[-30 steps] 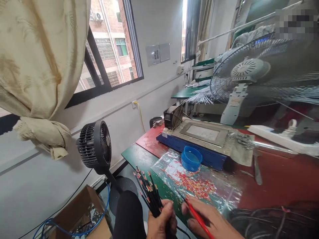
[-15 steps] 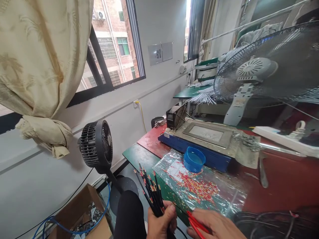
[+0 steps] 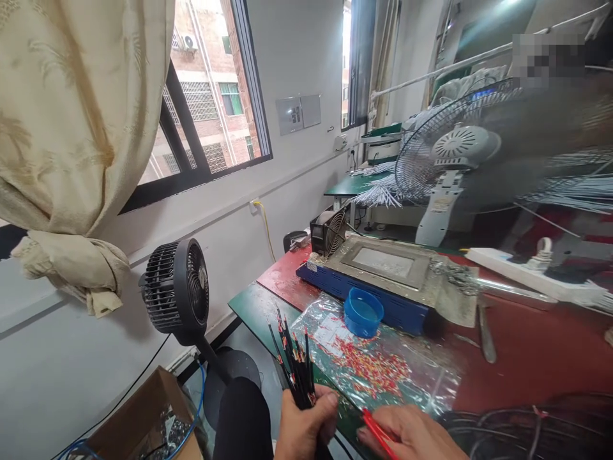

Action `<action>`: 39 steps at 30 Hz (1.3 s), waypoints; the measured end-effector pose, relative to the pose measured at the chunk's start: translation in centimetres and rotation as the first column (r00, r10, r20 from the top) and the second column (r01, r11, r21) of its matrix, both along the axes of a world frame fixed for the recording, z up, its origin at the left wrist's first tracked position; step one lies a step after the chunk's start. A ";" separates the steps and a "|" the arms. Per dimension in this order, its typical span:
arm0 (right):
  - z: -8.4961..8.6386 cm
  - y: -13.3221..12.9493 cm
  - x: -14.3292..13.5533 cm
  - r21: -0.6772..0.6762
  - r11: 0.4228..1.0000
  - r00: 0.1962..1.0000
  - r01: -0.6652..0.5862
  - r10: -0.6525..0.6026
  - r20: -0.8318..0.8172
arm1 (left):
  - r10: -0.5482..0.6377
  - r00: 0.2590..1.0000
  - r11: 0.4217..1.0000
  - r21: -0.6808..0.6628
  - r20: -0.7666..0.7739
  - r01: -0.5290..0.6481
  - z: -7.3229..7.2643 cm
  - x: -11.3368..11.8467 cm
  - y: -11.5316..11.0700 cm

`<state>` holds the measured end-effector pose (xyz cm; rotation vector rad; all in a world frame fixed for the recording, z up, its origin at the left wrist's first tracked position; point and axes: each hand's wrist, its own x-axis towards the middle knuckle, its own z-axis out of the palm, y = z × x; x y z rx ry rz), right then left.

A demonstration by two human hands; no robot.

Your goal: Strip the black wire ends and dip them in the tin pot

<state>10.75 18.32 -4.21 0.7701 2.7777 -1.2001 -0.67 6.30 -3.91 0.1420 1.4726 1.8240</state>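
Note:
My left hand [image 3: 311,418] is closed round a bundle of thin black cables [image 3: 297,370]. Their upper ends fan out and show short red and yellowish wire tips. Beside it on the right, my right hand [image 3: 412,431] grips red-handled pliers [image 3: 378,433]. Their jaws point towards the left hand and are too small and dark to make out. Behind both hands, many red and yellow bits of insulation [image 3: 371,367] lie on a clear plastic bag [image 3: 438,380] on the table. A blue round dish [image 3: 363,313] stands at the bag's far side.
A blue solder-pot-like machine [image 3: 373,275] with a small black fan [image 3: 328,233] sits behind the dish. Coiled black cable [image 3: 502,434] lies at right. A large standing fan [image 3: 460,150] and white power strip [image 3: 517,268] are beyond. Left are a black fan [image 3: 177,287] and cardboard box [image 3: 138,415].
The view has turned slightly right, so the room sits further left. The red handles look closer together in my right hand. My left hand keeps hold of the cable bundle.

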 end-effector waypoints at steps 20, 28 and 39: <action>-0.6 -1.1 -0.8 -0.715 0.699 0.949 -0.007 -0.221 -0.226 | -0.194 0.979 0.972 0.124 -0.058 0.200 0.0 1.7 -0.7; 0.5 -1.0 -0.5 -0.673 0.735 0.942 -0.084 -0.162 -0.295 | -0.154 0.988 0.985 0.078 -0.026 0.156 -0.3 1.6 -0.8; 0.1 -0.9 -0.4 -0.729 0.674 0.942 -0.118 -0.158 -0.298 | -0.165 0.986 0.978 0.127 -0.018 0.166 -0.4 1.8 -0.7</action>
